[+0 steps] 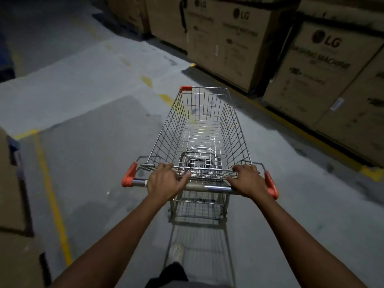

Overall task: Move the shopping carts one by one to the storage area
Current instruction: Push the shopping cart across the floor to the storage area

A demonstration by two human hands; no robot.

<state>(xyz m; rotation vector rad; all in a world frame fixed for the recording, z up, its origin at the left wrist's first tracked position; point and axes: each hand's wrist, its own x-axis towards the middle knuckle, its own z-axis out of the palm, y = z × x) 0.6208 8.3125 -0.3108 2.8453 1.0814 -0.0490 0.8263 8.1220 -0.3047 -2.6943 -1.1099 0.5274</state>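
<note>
Dim warehouse aisle, grey concrete floor (93, 152) with a yellow line (52, 194) painted down the left side. The cart (199, 129) sits mid-aisle right in front of the person. It's empty, and its long axis runs straight away from them, nose pointing down the aisle. Both hands hold it by the handle (207, 187). The left hand (166, 181) is near the left end and the right hand (249, 181) near the right. Fingers on both are curled over the bar toward the basket's back wire, and neither hand is noticeably further forward. So the push goes along the cart's length, and steering probably comes down to which hand leans harder. Big boxes (228, 44) are stacked along the right, not far off the cart's front corner, so drifting right looks like the thing to watch. One shoe (176, 253) shows under the cart's back end.
</note>
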